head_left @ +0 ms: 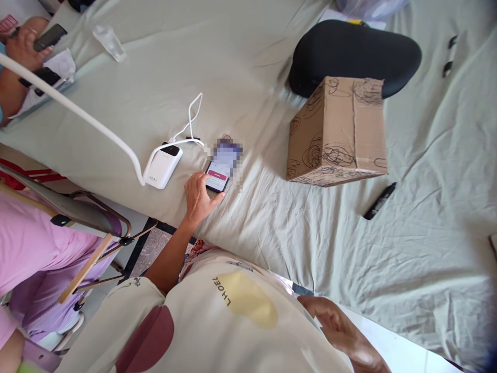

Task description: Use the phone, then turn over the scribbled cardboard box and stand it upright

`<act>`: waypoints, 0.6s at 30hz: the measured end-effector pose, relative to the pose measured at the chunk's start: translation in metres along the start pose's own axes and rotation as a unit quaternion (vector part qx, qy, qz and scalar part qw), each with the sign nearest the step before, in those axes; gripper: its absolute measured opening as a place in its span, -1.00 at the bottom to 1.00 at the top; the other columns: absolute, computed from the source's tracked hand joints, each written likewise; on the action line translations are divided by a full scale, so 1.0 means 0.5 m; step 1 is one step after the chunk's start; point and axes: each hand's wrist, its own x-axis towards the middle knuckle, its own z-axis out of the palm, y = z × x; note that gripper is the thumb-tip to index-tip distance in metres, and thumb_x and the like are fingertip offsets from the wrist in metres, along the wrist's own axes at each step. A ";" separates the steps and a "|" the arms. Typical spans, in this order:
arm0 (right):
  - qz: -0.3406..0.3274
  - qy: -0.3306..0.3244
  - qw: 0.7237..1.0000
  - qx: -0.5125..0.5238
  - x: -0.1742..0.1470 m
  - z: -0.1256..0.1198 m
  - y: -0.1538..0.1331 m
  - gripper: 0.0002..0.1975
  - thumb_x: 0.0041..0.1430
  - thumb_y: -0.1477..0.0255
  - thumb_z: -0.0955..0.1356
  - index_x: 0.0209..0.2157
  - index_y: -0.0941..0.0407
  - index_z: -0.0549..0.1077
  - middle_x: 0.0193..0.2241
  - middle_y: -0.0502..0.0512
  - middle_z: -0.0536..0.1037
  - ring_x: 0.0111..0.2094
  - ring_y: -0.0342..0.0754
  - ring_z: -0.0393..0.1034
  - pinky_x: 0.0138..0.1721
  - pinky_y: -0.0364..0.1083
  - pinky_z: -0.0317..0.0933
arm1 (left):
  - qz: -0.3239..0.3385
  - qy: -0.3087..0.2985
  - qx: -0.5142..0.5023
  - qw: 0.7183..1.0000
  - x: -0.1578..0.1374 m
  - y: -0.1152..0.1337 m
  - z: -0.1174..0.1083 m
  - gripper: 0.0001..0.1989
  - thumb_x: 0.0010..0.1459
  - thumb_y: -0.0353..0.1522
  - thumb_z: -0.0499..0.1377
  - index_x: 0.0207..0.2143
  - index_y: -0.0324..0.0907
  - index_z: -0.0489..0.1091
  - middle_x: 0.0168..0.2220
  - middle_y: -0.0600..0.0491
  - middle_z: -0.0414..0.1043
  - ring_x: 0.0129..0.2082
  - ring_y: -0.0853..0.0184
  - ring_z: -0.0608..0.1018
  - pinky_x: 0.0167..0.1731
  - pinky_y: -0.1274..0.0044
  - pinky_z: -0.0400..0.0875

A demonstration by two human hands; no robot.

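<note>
The left hand (199, 196) lies on the counter (272, 233) with its fingers loose and spread, grasping nothing; its fingertips rest on the lower edge of the phone (222, 168). The phone lies flat on the cloth, its screen lit, just above the hand. The right hand (341, 326) hangs below the counter edge, well below and to the right of the phone, open and relaxed with nothing in it.

Just left of the phone sits a white power bank (163, 165), and a white cable (190, 122) loops from it up and back down toward the top of the phone. Right of the phone, apart from it, stands a cardboard box (337, 132) scribbled over with black lines. Behind the box, touching or nearly touching it, lies a black cushion (353, 52). A black marker (379, 200) lies on the cloth below and right of the box.

Far up and left of the phone, a clear plastic cup (109, 42) lies on its side. At the top left corner another person's hand (23, 49) holds a dark phone (49, 36). Left of the counter stands a chair (93, 228)
</note>
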 end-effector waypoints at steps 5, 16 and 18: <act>0.007 0.015 1.000 0.016 -0.010 -0.025 0.003 -0.55 0.48 0.01 0.47 -0.19 0.15 0.59 -0.22 0.18 0.55 -0.17 0.00 0.48 -0.08 -0.08 0.38 | -0.003 -0.007 -0.004 1.000 0.001 0.000 -0.002 -0.35 0.17 -0.16 0.44 0.20 -0.15 0.30 0.25 -0.28 0.40 0.33 -0.15 0.45 0.36 0.05 0.35; 0.092 -0.048 0.994 0.015 -0.011 -0.023 0.057 -0.14 0.56 -0.07 0.39 0.63 0.02 0.12 0.36 0.42 0.37 0.40 0.29 0.32 0.33 0.18 0.41 | 0.028 0.016 0.002 0.999 0.000 -0.001 0.000 -0.36 0.16 -0.22 0.44 0.20 -0.15 0.29 0.23 -0.28 0.42 0.30 -0.14 0.47 0.31 0.06 0.37; 0.054 -0.066 0.995 0.047 -0.013 -0.030 0.065 -0.16 0.60 -0.02 0.36 0.66 -0.05 0.00 0.38 0.40 0.35 0.41 0.26 0.32 0.34 0.20 0.39 | 0.029 0.018 0.003 0.999 0.001 -0.001 0.001 -0.36 0.15 -0.23 0.44 0.20 -0.15 0.29 0.23 -0.28 0.42 0.29 -0.14 0.47 0.31 0.06 0.37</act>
